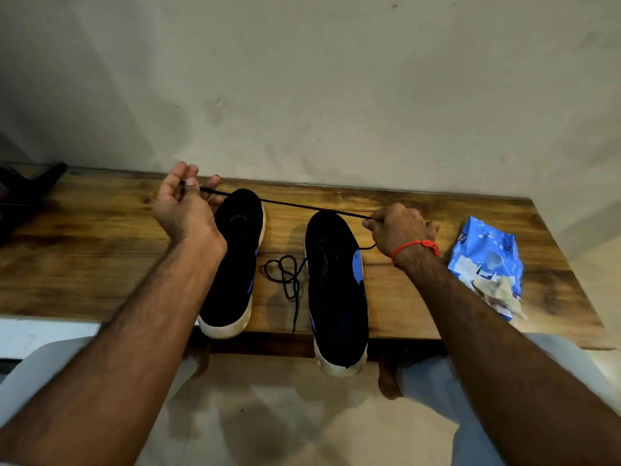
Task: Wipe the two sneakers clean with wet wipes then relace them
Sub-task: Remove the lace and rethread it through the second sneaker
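You hold one black lace [302, 206] stretched taut above the toes of both sneakers. Your left hand [183, 210] pinches its far-left end between thumb and fingertips, palm turned toward you, the other fingers loosely curled. Your right hand [398, 230] is closed in a fist round the lace's other stretch, and a short tail [368, 247] pokes out below the knuckles.

The left sneaker [233, 264] and the right sneaker [336, 290] lie side by side on the wooden table [100, 237], heels hanging over the near edge. A second lace [289, 280] lies coiled on the wood between them. The wipes packet [487, 264] sits to the right with a used wipe [500, 294] at its mouth.

This looks like straightening the lace before threading. Slide your grip so both halves come out even, find the stiff tip, and start at the eyelets nearest the toe. I cannot tell from here which sneaker you mean to lace first.
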A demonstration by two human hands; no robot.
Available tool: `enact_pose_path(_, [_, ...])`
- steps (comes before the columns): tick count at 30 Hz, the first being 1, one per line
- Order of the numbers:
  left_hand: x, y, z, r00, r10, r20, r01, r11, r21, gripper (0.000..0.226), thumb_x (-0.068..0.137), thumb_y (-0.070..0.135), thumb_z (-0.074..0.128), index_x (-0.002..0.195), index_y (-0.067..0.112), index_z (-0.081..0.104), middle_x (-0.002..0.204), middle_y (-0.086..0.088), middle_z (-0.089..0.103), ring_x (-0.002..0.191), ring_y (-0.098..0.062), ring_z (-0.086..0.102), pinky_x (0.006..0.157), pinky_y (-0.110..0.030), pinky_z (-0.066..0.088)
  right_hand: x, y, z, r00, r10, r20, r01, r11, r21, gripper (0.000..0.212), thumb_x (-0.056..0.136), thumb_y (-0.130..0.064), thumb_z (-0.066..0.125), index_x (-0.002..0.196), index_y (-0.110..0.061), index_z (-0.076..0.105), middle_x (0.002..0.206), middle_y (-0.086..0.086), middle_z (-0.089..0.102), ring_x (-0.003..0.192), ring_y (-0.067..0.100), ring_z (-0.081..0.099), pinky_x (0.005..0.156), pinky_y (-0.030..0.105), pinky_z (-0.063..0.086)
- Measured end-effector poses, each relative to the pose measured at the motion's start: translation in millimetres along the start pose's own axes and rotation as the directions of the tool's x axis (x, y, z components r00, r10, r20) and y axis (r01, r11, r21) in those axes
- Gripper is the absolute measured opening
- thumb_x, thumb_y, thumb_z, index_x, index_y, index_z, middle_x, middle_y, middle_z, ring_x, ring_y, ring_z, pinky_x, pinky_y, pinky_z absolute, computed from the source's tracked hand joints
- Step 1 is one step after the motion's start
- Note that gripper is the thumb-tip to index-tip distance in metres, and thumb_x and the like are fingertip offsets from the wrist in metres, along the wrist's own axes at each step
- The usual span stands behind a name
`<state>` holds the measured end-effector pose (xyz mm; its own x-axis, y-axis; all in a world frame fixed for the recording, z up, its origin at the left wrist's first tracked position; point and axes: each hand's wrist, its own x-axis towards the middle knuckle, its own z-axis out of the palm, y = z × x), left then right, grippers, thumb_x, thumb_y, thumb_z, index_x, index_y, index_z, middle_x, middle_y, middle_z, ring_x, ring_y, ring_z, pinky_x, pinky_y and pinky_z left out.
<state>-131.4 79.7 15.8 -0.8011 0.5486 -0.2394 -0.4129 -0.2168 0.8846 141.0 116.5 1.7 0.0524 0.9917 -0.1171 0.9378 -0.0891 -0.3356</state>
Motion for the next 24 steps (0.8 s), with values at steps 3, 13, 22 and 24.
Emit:
enact_pose_path(3, [2.1, 0.8, -2.5, 1.0, -0.022, -0.014, 0.022, 1.0, 0.007, 0.024, 0.106, 0.006, 0.049, 0.123, 0.015, 0.064, 0.116, -0.002, 0.072, 0.073, -0.01, 0.073, 0.053, -0.021, 0.051, 1.7, 3.2, -2.1, 1.0, 0.02, -0.007, -0.02, 1.0, 0.004, 0.023, 0.095, -0.045, 0.06, 0.103, -0.029, 0.074, 0.108, 0.006, 0.069, 0.118, 0.032, 0.052, 0.098, 0.052, 0.03])
enact_pose_path(13, [-17.2, -6.6, 4.0, 0.957, -0.182, 0.228, 0.127, 0.964, 0.236, 0.046, 0.1, -0.007, 0.043, 0.135, 0.021, 0.056, 0.112, -0.001, 0.074, 0.054, -0.005, 0.055, 0.045, -0.02, 0.042, 0.3, -3.4, 5.8, 0.998, -0.015, 0.057, 0.011, 0.998, 0.066, 0.023, 0.096, -0.043, 0.058, 0.098, -0.025, 0.073, 0.104, 0.007, 0.065, 0.11, 0.03, 0.053, 0.105, 0.057, 0.032])
enact_pose_path(22, [-12.3, 2.3, 0.4, 0.978, -0.077, 0.195, 0.029, 0.97, 0.24, 0.022, 0.106, 0.029, 0.052, 0.116, 0.025, 0.072, 0.087, 0.012, 0.066, 0.05, -0.002, 0.043, 0.044, -0.019, 0.029, -1.3, 3.6, -4.1, 0.993, 0.066, 0.097, -0.056, 0.993, -0.1, 0.029, 0.097, -0.041, 0.058, 0.117, -0.023, 0.067, 0.123, 0.013, 0.057, 0.114, 0.036, 0.055, 0.1, 0.049, 0.036])
enact_pose_path(24, [-12.1, 2.4, -0.3, 0.981, -0.015, 0.194, -0.033, 0.971, 0.239, 0.026, 0.106, 0.037, 0.051, 0.115, 0.026, 0.073, 0.079, 0.013, 0.062, 0.049, -0.002, 0.04, 0.044, -0.02, 0.028, -3.0, 2.3, -4.9, 0.993, 0.062, 0.105, -0.051, 0.993, -0.11, 0.028, 0.096, -0.041, 0.059, 0.116, -0.024, 0.068, 0.121, 0.012, 0.058, 0.113, 0.035, 0.056, 0.1, 0.049, 0.037])
